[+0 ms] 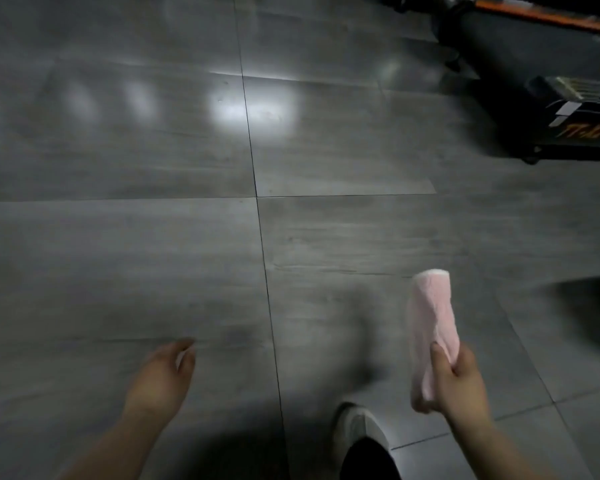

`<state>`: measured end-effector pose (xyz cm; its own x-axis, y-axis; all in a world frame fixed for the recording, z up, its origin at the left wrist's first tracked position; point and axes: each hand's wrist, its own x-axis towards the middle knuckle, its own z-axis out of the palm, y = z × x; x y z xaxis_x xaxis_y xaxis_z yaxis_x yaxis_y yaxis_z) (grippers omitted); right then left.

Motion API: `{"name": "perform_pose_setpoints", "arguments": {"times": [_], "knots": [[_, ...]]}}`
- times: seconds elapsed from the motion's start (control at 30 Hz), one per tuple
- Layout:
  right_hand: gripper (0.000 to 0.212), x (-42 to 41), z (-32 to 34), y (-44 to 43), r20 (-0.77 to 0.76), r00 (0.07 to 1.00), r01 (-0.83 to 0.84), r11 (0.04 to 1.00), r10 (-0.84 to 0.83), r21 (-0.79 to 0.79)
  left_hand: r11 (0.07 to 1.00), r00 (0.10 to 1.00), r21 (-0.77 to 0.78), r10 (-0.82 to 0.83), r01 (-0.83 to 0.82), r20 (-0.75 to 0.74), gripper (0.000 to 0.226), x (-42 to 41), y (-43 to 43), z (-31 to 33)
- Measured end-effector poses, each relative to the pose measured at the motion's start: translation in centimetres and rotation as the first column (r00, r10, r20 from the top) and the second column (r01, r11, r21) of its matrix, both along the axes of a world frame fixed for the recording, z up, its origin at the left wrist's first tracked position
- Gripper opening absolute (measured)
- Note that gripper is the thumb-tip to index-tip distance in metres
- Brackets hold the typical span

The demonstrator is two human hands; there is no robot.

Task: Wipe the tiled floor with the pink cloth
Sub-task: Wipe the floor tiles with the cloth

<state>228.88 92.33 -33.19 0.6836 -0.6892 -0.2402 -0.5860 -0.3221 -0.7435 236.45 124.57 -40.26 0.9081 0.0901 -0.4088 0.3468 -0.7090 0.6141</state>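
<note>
The grey tiled floor (153,254) fills the view, with thin dark grout lines crossing it. My right hand (454,386) is at the lower right, gripping the pink cloth (430,317), which is bunched into a roll and sticks up away from me, held above the floor. My left hand (163,372) hangs at the lower left, blurred, fingers loosely curled and apart, holding nothing. Neither the cloth nor a hand touches the tiles.
A black machine with an orange stripe (534,64) stands on small wheels at the top right. A dark shape (596,306) shows at the right edge. My light shoe (357,427) and dark trouser leg are at the bottom centre. Bright light reflects on the floor (253,112).
</note>
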Motion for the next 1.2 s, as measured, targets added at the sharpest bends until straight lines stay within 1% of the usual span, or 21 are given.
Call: {"name": "perform_pose_setpoints", "arguments": {"times": [0.07, 0.17, 0.23, 0.33, 0.37, 0.4, 0.43, 0.47, 0.5, 0.53, 0.63, 0.67, 0.7, 0.77, 0.87, 0.93, 1.0, 1.03, 1.1, 1.13, 1.2], "knots": [[0.031, 1.9, -2.2, -1.0, 0.029, 1.000, 0.007, 1.000, -0.006, -0.013, 1.000, 1.000, 0.023, 0.014, -0.014, 0.013, 0.029, 1.0, -1.2, -1.1], [0.065, 5.2, -6.7, -1.8, 0.073, 0.997, -0.001, 0.999, 0.003, -0.037, 0.999, 0.999, 0.003, 0.051, -0.051, 0.001, 0.038, 1.8, -3.5, -2.8], [0.071, 7.4, -9.5, -1.9, 0.051, 0.998, -0.027, 1.000, 0.027, -0.012, 0.997, 0.997, -0.004, 0.080, -0.080, -0.018, 0.048, 2.6, -4.8, -3.5], [0.076, 10.8, -13.8, -0.4, -0.043, 0.985, -0.169, 0.985, 0.170, 0.016, 0.986, 0.985, 0.020, 0.166, -0.166, -0.045, 0.036, 4.2, -5.8, -4.1], [0.072, 11.8, -15.2, 0.8, -0.061, 0.961, -0.273, 0.960, 0.269, -0.056, 0.982, 0.982, 0.023, 0.186, -0.185, -0.040, 0.033, 4.8, -5.8, -4.4], [0.057, 12.5, -16.5, 2.1, -0.054, 0.919, -0.393, 0.908, 0.390, -0.143, 0.982, 0.982, 0.039, 0.184, -0.183, -0.030, 0.036, 5.5, -5.8, -4.6], [0.037, 13.2, -18.1, 3.4, -0.046, 0.834, -0.547, 0.810, 0.550, -0.212, 0.982, 0.983, 0.052, 0.180, -0.179, -0.022, 0.043, 6.1, -5.6, -5.1], [0.031, 13.7, -20.0, 4.8, -0.085, 0.716, -0.686, 0.677, 0.693, -0.266, 0.979, 0.981, 0.068, 0.194, -0.192, -0.024, 0.046, 6.6, -5.5, -5.5], [0.040, 14.1, -21.5, 5.6, -0.194, 0.534, -0.824, 0.454, 0.823, -0.339, 0.971, 0.974, 0.091, 0.223, -0.219, -0.035, 0.043, 7.2, -5.6, -5.8], [0.052, 14.7, -22.4, 5.8, -0.280, 0.408, -0.881, 0.294, 0.869, -0.370, 0.962, 0.966, 0.122, 0.253, -0.246, -0.050, 0.037, 7.6, -5.8, -6.3], [0.058, 17.9, -22.8, 2.8, -0.402, 0.186, -0.933, 0.033, 0.896, -0.358, 0.946, 0.966, 0.208, 0.257, -0.251, -0.003, 0.037, 8.1, -6.9, -7.8], [0.056, 18.9, -23.3, 1.0, -0.402, 0.188, -0.924, 0.023, 0.896, -0.382, 0.947, 0.968, 0.209, 0.249, -0.246, 0.009, 0.040, 8.2, -7.2, -8.3], [0.055, 20.2, -24.0, -1.1, -0.391, 0.253, -0.888, 0.052, 0.885, -0.457, 0.950, 0.970, 0.208, 0.242, -0.235, -0.008, 0.044, 8.2, -7.5, -8.7], [0.058, 23.3, -24.4, -4.9, -0.418, 0.439, -0.853, 0.222, 0.795, -0.473, 0.950, 0.970, 0.216, 0.238, -0.223, -0.042, 0.050, 8.3, -7.5, -9.2], [0.069, 27.4, -22.8, -7.1, -0.340, 0.804, -0.595, 0.643, 0.489, -0.482, 0.953, 0.991, 0.285, 0.122, -0.104, -0.049, 0.061, 9.3, -6.5, -10.6], [0.065, 29.8, -21.9, -5.5, -0.368, 0.871, -0.453, 0.821, 0.325, -0.347, 0.941, 0.993, 0.323, 0.116, -0.104, -0.017, 0.080, 11.4, -6.4, -11.8], [0.059, 31.1, -22.0, -2.6, -0.403, 0.839, -0.505, 0.800, 0.366, -0.324, 0.928, 0.978, 0.320, 0.208, -0.191, -0.018, 0.096, 14.3, -6.7, -12.9], [0.064, 31.2, -22.3, -1.0, -0.397, 0.786, -0.604, 0.725, 0.473, -0.331, 0.935, 0.978, 0.295, 0.210, -0.197, -0.011, 0.098, 15.5, -7.2, -13.4], [0.068, 30.9, -23.4, 2.0, -0.305, 0.632, -0.749, 0.460, 0.712, -0.478, 0.935, 0.985, 0.312, 0.174, -0.170, 0.014, 0.086, 18.1, -8.3, -14.1], [0.062, 30.7, -24.0, 2.6, -0.303, 0.509, -0.800, 0.313, 0.805, -0.512, 0.926, 0.985, 0.342, 0.173, -0.159, -0.010, 0.076, 18.9, -8.8, -14.4], [0.053, 31.6, -24.1, 1.2, -0.341, 0.326, -0.851, 0.117, 0.882, -0.512, 0.902, 0.978, 0.402, 0.197, -0.155, -0.065, 0.070, 19.7, -9.1, -15.0]]}}
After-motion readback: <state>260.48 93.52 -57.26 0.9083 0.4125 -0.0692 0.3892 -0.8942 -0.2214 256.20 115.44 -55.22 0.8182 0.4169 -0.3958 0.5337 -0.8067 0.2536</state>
